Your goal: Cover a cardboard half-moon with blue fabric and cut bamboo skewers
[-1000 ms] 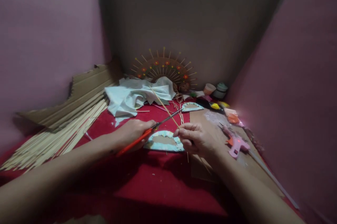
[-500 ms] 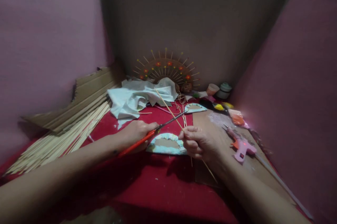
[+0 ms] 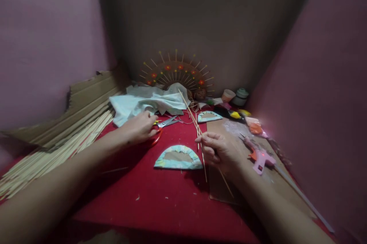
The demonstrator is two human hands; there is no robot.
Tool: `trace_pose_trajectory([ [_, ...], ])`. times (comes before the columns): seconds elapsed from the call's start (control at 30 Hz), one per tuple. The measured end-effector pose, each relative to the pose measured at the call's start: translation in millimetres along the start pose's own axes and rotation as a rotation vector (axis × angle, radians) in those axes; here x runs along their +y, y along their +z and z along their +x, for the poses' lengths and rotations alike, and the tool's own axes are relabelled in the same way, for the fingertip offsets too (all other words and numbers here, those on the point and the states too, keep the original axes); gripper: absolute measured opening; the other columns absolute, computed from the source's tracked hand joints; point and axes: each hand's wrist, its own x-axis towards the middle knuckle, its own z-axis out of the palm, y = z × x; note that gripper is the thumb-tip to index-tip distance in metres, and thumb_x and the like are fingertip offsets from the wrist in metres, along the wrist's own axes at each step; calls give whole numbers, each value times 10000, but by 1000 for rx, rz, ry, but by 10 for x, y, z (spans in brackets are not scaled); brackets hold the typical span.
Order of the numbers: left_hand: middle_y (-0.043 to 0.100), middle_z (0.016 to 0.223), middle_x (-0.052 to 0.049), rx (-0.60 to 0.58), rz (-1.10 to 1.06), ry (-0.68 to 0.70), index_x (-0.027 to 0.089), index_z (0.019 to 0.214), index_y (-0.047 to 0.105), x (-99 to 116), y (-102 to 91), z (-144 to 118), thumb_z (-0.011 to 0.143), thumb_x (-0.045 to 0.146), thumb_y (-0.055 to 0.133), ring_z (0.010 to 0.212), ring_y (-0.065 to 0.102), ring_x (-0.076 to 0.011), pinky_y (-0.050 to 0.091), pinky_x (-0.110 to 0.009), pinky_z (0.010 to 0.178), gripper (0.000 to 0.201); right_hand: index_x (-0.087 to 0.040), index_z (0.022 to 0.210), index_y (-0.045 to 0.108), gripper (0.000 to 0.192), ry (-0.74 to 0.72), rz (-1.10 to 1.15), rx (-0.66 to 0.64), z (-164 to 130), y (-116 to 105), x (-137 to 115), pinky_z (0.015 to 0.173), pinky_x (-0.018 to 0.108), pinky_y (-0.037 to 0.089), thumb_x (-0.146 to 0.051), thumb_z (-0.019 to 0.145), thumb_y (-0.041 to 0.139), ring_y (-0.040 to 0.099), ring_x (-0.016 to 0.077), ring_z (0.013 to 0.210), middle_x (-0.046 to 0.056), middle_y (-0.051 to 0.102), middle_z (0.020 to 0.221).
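My left hand (image 3: 142, 126) is closed at the orange handles of the scissors (image 3: 169, 121), low over the red cloth beside the pale fabric. The scissor blades point right and are spread a little apart. In my right hand (image 3: 213, 147), thumb and fingers pinch a thin wooden stick (image 3: 224, 183), which slants from upper left to lower right. Other thin sticks (image 3: 197, 133) lie or cross close by; I cannot tell whether they are also gripped. Between my hands lies a half-round cardboard piece (image 3: 178, 164) edged in light blue patterned fabric.
A similar half-round piece (image 3: 210, 116) lies farther back. At left, a bundle of sticks (image 3: 65, 146) rests against cardboard (image 3: 86, 100). Crumpled pale fabric (image 3: 149, 100) and a flowered fan-shaped piece (image 3: 176, 70) are behind. A pink glue gun (image 3: 262, 160) lies right on cardboard.
My left hand has carried the scissors away from the stick, left and down toward the cloth. My right hand keeps its hold on the stick. The view has shifted slightly.
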Motion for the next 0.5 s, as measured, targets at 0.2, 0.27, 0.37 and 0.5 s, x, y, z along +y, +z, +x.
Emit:
trace_pose_trajectory([
  [0.2, 511, 1336, -123, 739, 91, 446, 205, 1247, 544, 453, -185, -39, 908, 264, 537, 1283, 405, -290, 380, -468, 1052, 344, -151, 799, 662, 188, 39, -51, -24, -31, 54, 67, 286, 138, 146, -329, 758, 706, 178, 13, 314, -108, 384, 400],
  [0.27, 567, 1274, -116, 719, 99, 552, 185, 1165, 586, 521, -163, -2, 911, 268, 540, 1268, 431, -273, 358, -475, 1076, 271, -150, 800, 665, 194, 67, -41, -38, -30, 57, 90, 282, 139, 140, -335, 759, 708, 175, 12, 312, -105, 394, 405],
  [0.37, 666, 1010, -94, 684, 83, 582, 148, 967, 630, 525, -96, 60, 924, 286, 518, 1062, 553, -230, 358, -459, 1068, 183, -148, 782, 669, 189, 104, -4, -68, -17, 48, 136, 269, 143, 131, -329, 753, 714, 159, 11, 303, -104, 400, 400],
  [0.5, 658, 851, -64, 687, 144, 561, 158, 852, 626, 494, -43, 86, 916, 313, 527, 873, 550, -208, 405, -417, 980, 195, -144, 766, 665, 172, 136, 61, -102, -2, 39, 185, 262, 142, 133, -308, 748, 713, 147, 11, 302, -107, 392, 393],
])
